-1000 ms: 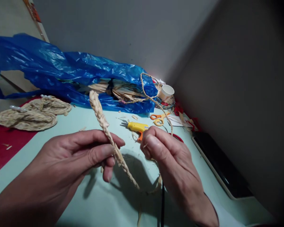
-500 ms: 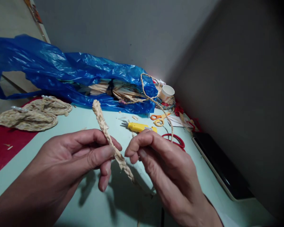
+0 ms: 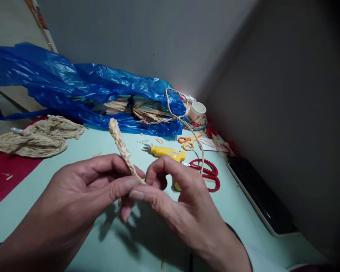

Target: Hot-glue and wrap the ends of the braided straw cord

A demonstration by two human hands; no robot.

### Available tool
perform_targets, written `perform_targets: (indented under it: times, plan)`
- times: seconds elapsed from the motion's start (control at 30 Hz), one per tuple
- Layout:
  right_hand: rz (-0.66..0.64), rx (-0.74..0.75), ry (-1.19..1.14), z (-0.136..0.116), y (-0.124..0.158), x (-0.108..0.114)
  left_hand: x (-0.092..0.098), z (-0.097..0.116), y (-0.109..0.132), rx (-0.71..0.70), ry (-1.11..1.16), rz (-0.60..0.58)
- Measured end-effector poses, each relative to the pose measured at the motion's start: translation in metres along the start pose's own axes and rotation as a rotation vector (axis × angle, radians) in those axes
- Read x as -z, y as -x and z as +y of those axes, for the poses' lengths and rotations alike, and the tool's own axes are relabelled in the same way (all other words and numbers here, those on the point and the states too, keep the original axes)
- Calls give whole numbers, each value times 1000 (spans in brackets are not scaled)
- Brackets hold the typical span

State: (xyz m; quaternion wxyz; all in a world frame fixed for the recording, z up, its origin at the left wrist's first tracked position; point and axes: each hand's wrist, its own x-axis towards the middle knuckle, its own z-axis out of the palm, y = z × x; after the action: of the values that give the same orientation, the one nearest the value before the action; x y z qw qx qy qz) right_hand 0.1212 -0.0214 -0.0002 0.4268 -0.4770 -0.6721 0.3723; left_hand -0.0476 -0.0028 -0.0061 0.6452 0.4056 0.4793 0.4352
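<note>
My left hand (image 3: 85,189) pinches a pale braided straw cord (image 3: 119,143) between thumb and fingers; the braid's free end sticks up and away from me. My right hand (image 3: 175,200) has come up against the left one, its thumb and forefinger closed on the same braid just below the left hand's grip. The lower part of the braid is hidden behind my right hand. Both hands hover over a pale green table top (image 3: 107,139).
A blue plastic bag (image 3: 73,87) with straw strips lies at the back. Two woven straw soles (image 3: 34,138) rest on a red mat at left. A yellow glue gun (image 3: 166,152), orange scissors (image 3: 187,141), red scissors (image 3: 208,172), a paper cup (image 3: 197,109) and a dark tray (image 3: 260,196) sit at right.
My right hand has moved left along the braid until it meets my left hand, uncovering the red scissors. My left hand has kept its grip, almost still.
</note>
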Motion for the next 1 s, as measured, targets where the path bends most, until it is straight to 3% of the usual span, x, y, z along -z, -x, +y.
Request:
perform_targets:
  times: [0.33, 0.7, 0.93, 1.0]
  plan:
    - [-10, 160, 232, 16, 6, -4, 5, -4, -9, 0, 5, -119]
    - [-120, 255, 367, 15, 5, -10, 6, -2, -4, -3, -78, 40]
    - [81, 444, 524, 22, 4, -19, 11, -3, -7, 141, 162, 19]
    - [66, 444, 528, 20, 7, -18, 10, 0, -7, 158, 224, 7]
